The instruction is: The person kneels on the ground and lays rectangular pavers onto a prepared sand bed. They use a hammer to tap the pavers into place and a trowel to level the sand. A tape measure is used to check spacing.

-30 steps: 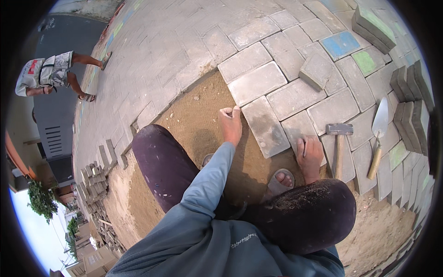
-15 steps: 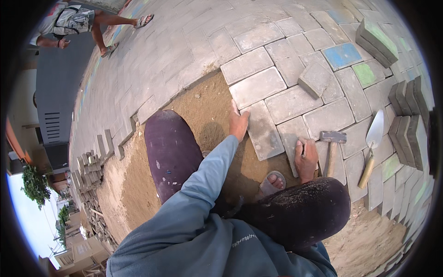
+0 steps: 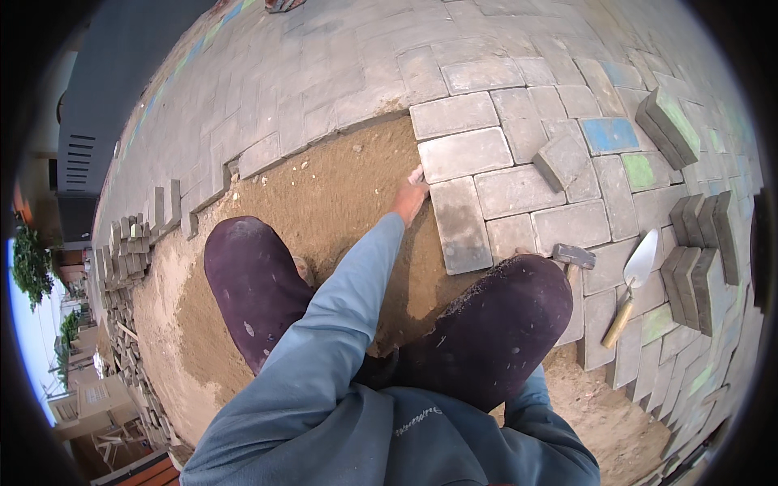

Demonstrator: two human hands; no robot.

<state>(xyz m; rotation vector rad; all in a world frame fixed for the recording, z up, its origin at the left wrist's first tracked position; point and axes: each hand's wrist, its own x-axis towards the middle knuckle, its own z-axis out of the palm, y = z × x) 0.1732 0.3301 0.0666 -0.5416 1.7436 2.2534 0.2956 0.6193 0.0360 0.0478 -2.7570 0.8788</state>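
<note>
My left hand point(image 3: 411, 199) reaches over the bare sand, fingers extended against the left edge of the laid pavers. Its fingertips touch the corner where a pale paver point(image 3: 466, 155) meets a darker-stained paver point(image 3: 460, 227). My right hand point(image 3: 525, 252) is almost wholly hidden behind my right knee; only a sliver of skin shows by the hammer, so its fingers cannot be read. The hammer point(image 3: 574, 256) lies on the pavers with its handle partly covered by the knee. A pointed trowel point(image 3: 641, 261) with a wooden handle lies to its right.
Exposed sand point(image 3: 324, 178) spreads between my knees and the older paving. One loose paver point(image 3: 559, 162) rests on top of the laid ones. Several pavers stand on edge point(image 3: 697, 259) at the right, and another pile point(image 3: 126, 247) sits at the far left.
My view has shifted, and my right knee now covers most of my right hand. My left hand stays at the pavers' left edge. The person at the upper left has mostly left view.
</note>
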